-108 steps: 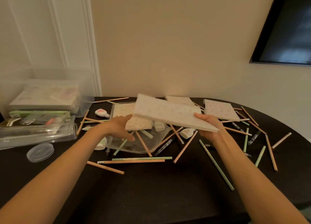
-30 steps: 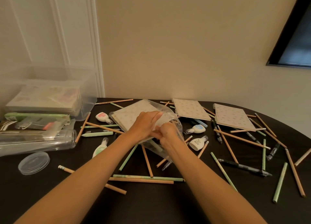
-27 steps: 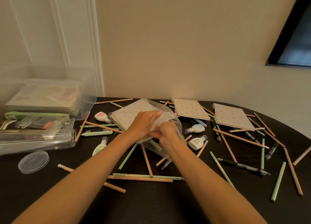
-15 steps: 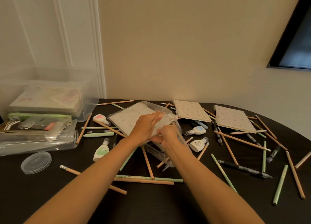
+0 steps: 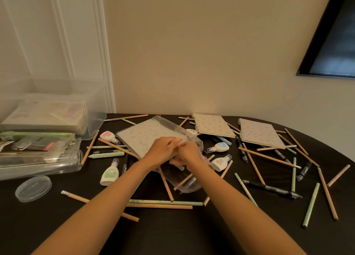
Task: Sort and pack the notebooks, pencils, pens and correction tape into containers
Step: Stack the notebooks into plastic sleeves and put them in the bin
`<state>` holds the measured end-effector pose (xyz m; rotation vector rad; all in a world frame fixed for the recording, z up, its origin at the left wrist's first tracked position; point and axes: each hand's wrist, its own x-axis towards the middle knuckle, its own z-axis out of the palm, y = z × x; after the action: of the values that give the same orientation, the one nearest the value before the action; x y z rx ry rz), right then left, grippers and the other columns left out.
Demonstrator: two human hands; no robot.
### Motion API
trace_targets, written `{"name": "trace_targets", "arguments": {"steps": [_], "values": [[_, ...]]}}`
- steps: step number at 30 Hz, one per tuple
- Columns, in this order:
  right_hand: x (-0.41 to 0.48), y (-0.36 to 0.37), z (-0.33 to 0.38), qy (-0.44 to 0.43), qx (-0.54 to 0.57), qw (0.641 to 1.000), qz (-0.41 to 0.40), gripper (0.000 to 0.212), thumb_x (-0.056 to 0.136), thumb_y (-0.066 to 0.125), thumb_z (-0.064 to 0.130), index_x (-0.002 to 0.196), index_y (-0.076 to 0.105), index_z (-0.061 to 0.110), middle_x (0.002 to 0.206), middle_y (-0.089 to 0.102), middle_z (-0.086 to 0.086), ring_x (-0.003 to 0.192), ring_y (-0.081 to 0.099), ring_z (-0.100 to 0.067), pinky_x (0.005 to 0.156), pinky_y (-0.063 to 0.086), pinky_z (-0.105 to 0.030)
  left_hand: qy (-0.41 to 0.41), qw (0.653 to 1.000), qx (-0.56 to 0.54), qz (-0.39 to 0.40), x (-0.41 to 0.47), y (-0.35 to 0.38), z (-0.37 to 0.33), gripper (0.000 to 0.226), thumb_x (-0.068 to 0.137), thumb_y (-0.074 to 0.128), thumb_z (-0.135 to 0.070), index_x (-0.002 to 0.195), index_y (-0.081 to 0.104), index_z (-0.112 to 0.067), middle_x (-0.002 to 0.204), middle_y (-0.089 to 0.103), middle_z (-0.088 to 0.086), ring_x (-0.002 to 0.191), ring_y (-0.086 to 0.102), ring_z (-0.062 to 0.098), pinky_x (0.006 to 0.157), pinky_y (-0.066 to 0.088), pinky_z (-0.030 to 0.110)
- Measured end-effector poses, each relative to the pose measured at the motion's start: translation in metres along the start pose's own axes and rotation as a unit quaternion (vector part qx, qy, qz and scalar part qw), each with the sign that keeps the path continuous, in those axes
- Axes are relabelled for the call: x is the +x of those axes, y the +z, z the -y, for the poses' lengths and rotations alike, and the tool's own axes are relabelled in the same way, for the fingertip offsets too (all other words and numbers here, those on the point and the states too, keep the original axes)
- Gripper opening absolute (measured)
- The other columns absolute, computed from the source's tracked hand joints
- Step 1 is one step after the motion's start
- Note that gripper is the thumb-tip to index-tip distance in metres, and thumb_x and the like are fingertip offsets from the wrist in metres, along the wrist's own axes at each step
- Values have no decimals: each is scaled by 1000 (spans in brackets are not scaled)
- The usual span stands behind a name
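Mid-counter (image 5: 172, 235), the left hand (image 5: 163, 151) and the right hand (image 5: 190, 156) both pinch the edge of a clear pouch (image 5: 183, 181) with a notebook (image 5: 142, 137) inside. It looks like the bagging step. Next, I'd guess, close it and carry it to the bin (image 5: 92, 109) on the left. The pouch lies slantwise, long axis far-left to near-right.

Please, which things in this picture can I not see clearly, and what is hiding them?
Head view only:
Fingertips of the left hand and right hand on the pouch: covered by the hands themselves.
Contents of the bin: blurred by its cloudy wall.
The tube's far end: cut off by the left edge.
Print on the green correction tape: too small.
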<state>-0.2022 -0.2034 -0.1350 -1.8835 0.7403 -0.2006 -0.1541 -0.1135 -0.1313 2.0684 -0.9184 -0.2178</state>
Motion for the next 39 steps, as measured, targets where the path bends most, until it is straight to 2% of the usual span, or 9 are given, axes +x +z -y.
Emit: {"name": "trace_targets", "arguments": {"steps": [5,8,16,21,24,28,34,36,39], "values": [[-12,-25,-11,-67,-240,964,-94,37,92,48,12,130,47,9,138,39,-17,122,46,-30,97,40,-36,-35,999,3,-14,2,3,-1,25,96,40,-27,101,64,-20,104,59,2,106,51,17,87,36,30],[-17,-49,-17,-69,-323,938,-105,32,94,47,17,124,48,4,133,41,-17,116,49,-34,90,42,-37,-62,997,38,9,1,3,-2,35,90,50,-28,122,60,-19,128,56,3,123,46,20,99,34,33],[7,-96,-35,-51,-226,963,-140,18,87,48,12,78,62,5,75,66,-12,75,67,-29,74,57,-39,-36,991,106,73,21,8,-32,20,94,45,-32,87,58,-18,94,54,5,83,49,16,65,35,25],[41,-123,-40,-74,-125,963,-227,25,86,47,8,72,65,-1,70,67,-15,70,66,-28,71,56,-40,-37,991,117,48,64,16,-51,24,93,43,-12,97,66,-7,108,61,10,102,54,25,84,39,29],[70,-140,-45,-41,-148,957,-245,21,89,45,7,69,52,5,59,47,-4,65,52,-21,59,41,-31,-51,989,139,23,100,28,-51,18,90,40,-5,76,45,-14,72,44,-1,81,42,20,71,31,27],[111,-157,-56,10,-198,955,-222,32,90,45,11,62,32,14,62,35,-2,56,37,-14,46,24,-24,-67,985,157,37,142,42,-48,32,90,38,-3,59,35,-11,62,34,0,60,37,20,59,29,28],[151,-166,-67,42,-211,957,-193,26,93,46,17,110,54,-1,91,54,-13,78,48,-21,62,34,-28,-92,974,167,120,179,65,-36,44,99,36,-19,56,32,-12,57,32,4,52,32,15,53,25,30],[162,-167,-69,42,-201,960,-190,27,93,48,17,113,53,-1,83,50,-8,75,47,-21,57,33,-26,-108,976,153,112,185,70,-34,40,98,42,-27,64,43,-8,63,43,7,57,41,18,58,29,31],[172,-170,-66,48,-186,962,-193,21,94,49,14,110,51,0,72,42,-4,69,45,-20,47,27,-24,-119,983,118,70,186,76,-33,42,93,54,-29,122,46,1,120,55,15,108,54,30,80,40,34]]}}
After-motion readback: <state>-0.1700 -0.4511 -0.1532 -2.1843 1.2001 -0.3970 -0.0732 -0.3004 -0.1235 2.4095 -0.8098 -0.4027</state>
